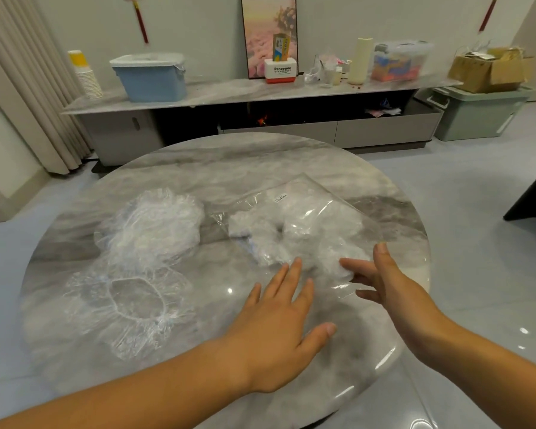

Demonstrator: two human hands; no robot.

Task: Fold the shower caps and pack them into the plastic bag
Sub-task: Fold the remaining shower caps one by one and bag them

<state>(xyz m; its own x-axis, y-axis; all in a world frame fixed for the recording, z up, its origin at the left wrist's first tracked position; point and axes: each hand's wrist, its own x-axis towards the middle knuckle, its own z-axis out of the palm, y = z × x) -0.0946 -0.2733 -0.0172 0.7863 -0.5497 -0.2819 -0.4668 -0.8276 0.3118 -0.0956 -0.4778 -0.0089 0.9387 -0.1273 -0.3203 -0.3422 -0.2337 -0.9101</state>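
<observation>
left hand (279,329) spread, empty | right hand (393,292) spread, touching plastic bag (294,218) | box (280,69): "Panasonic"

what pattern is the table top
Grey marble with paler and darker streaks, glossy. The table shows in the head view, the only one.

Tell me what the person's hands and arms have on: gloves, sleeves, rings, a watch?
Nothing worn shows. The left hand and right hand are bare: no gloves, rings or watch. Both forearms are uncovered to the frame's edge, with no sleeve in view.
</observation>
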